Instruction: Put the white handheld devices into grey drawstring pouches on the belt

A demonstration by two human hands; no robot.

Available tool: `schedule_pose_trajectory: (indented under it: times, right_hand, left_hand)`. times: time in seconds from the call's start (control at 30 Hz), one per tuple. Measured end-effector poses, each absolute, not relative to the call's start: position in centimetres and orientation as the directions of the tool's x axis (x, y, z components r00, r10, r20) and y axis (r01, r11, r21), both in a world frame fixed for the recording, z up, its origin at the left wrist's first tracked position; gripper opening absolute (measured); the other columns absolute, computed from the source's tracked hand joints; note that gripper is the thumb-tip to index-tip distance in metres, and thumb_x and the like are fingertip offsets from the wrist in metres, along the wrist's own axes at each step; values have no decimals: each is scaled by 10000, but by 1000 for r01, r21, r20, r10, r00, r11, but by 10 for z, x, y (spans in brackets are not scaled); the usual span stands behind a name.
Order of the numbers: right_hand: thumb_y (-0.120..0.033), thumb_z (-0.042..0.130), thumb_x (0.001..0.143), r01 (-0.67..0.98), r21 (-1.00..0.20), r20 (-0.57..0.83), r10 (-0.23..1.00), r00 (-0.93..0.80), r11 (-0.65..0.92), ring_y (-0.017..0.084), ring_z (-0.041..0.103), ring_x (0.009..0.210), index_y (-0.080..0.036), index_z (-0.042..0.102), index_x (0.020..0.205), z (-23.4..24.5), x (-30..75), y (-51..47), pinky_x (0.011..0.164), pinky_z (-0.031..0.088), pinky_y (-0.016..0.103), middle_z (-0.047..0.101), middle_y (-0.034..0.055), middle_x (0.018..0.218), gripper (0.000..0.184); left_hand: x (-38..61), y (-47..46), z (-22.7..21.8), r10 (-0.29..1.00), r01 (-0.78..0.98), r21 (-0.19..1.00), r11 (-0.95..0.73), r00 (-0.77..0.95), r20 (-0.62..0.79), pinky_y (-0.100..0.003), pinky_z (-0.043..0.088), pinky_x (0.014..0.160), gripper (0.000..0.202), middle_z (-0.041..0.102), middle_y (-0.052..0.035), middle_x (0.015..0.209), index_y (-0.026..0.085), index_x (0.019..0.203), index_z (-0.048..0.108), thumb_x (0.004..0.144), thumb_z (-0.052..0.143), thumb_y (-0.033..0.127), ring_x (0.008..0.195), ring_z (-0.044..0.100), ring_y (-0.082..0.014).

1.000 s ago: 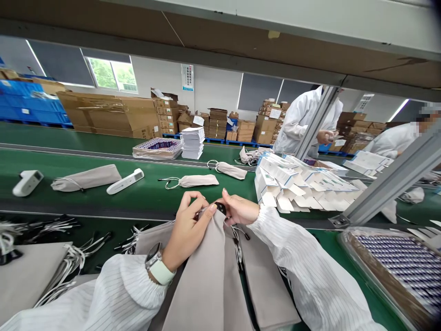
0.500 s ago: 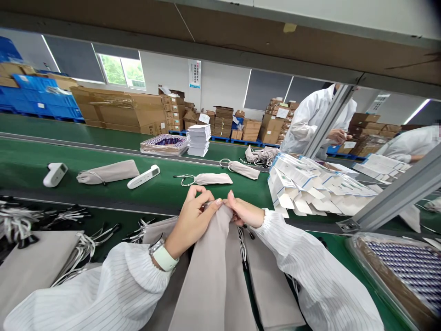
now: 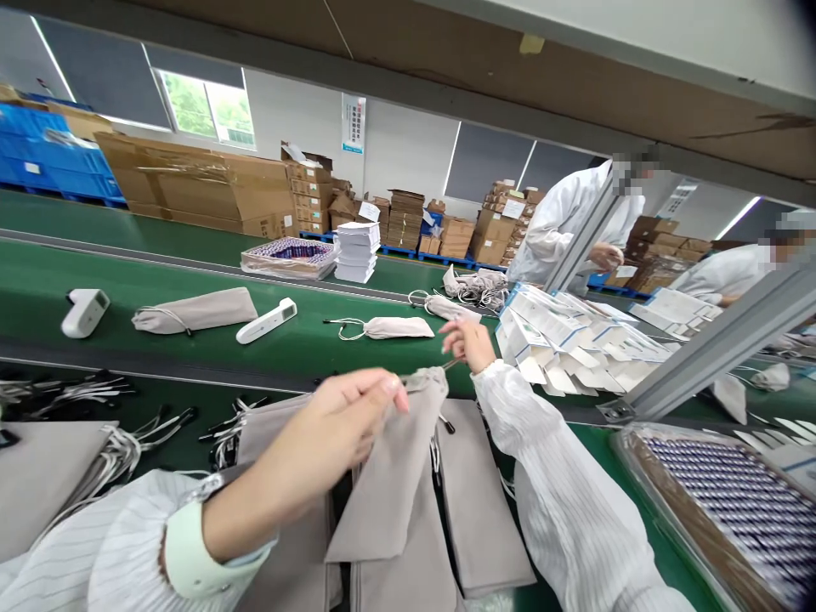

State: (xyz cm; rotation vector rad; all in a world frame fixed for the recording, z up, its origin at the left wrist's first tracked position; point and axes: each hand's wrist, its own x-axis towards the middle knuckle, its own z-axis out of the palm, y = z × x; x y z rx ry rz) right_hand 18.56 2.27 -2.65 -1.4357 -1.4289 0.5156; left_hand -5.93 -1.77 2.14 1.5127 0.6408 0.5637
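A grey fabric drawstring pouch (image 3: 399, 476) hangs in front of me with its gathered mouth up. My left hand (image 3: 357, 416) is closed in a pinch at the left of the mouth, on the drawstring. My right hand (image 3: 472, 344) has curled fingers on the other side, with a stretch of cord (image 3: 452, 364) running from them to the pouch. A black cord end (image 3: 447, 425) dangles below the mouth. Under the held pouch lie stacks of flat grey pouches (image 3: 481, 510), their white cords bunched at the ends.
On the green belt lie two white handheld devices (image 3: 268, 320) (image 3: 86, 313) and filled pouches (image 3: 197, 311) (image 3: 399, 327). White cartons (image 3: 567, 336) pile up at right, beside a metal post (image 3: 707, 331). A film-wrapped tray of small cylinders (image 3: 727, 501) stands near right. Two people in white work beyond.
My hands have moved apart, the left toward me and the right up and away. The pouch mouth, smooth before, is now gathered, and its lower end shows. The view has shifted slightly.
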Motion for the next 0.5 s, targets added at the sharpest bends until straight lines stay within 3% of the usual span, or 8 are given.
schedule_pose_trajectory:
  times: [0.03, 0.1, 0.13, 0.2, 0.3, 0.4, 0.47, 0.5]
  right_hand:
    - [-563, 366, 713, 382, -898, 248, 968, 29, 218, 32, 309, 329, -127, 506, 975, -24, 173, 18, 329, 272, 170, 572, 19, 617, 527]
    - [-468, 615, 562, 185, -956, 151, 924, -352, 227, 29, 395, 404, -209, 353, 1169, -19, 140, 6, 372, 330, 160, 585, 30, 853, 710]
    - [-375, 694, 490, 126, -963, 155, 871, -466, 239, 42, 461, 484, -242, 319, 1190, -17, 122, 0, 431, 381, 168, 563, 26, 931, 805]
    - [-288, 704, 496, 43, -966, 194, 821, -537, 256, 94, 540, 654, -213, 429, 1078, -14, 96, -7, 594, 447, 221, 561, 14, 897, 647]
    - [-278, 655, 559, 22, -947, 303, 915, -266, 320, 151, 549, 799, -170, 501, 916, -11, 98, -2, 750, 439, 296, 566, 17, 838, 404]
    - [-366, 534, 652, 169, -932, 360, 869, 340, 320, 184, 543, 845, -159, 423, 1065, -14, 149, 19, 702, 459, 313, 545, 64, 954, 475]
    - [-412, 411, 721, 350, -928, 327, 722, 610, 124, 206, 535, 894, -140, 313, 1181, -22, 193, 32, 666, 464, 315, 501, 110, 1057, 543]
    - [-402, 379, 735, 467, -884, 308, 709, 634, -34, 212, 528, 920, -130, 281, 1208, -28, 212, 36, 674, 461, 312, 491, 124, 1079, 555]
  left_hand:
    - [-58, -15, 21, 740, -34, 999, -9, 672, 29, -159, 136, 345, 271, 163, 72, 463, 183, 727, 484, 820, 374, 413, 387, 125, -56]
    - [-57, -10, 20, 797, -185, 982, -44, 586, 147, -160, 167, 347, 246, 165, 65, 478, 199, 751, 485, 824, 373, 406, 394, 139, -63]
    - [-57, -9, 19, 802, -229, 971, -62, 568, 186, -162, 180, 347, 238, 169, 61, 481, 206, 751, 485, 824, 375, 404, 394, 151, -66]
    - [-56, -8, 19, 785, -259, 962, -86, 577, 225, -169, 203, 348, 227, 184, 58, 479, 217, 756, 490, 821, 379, 405, 387, 175, -70]
    - [-55, -5, 14, 748, -173, 963, -207, 606, 270, -200, 293, 392, 235, 275, 45, 481, 226, 815, 521, 820, 372, 408, 407, 288, -91]
    - [-51, 9, -3, 695, 113, 865, -489, 650, 307, -258, 395, 573, 244, 476, -3, 643, 218, 882, 565, 802, 405, 384, 604, 466, -141]
    - [-49, 23, -19, 640, 279, 706, -651, 702, 312, -304, 386, 735, 250, 529, -36, 879, 214, 940, 571, 771, 454, 357, 824, 483, -189]
    - [-48, 30, -27, 626, 332, 647, -686, 723, 292, -324, 364, 793, 290, 519, -48, 958, 206, 993, 554, 755, 475, 351, 903, 463, -210]
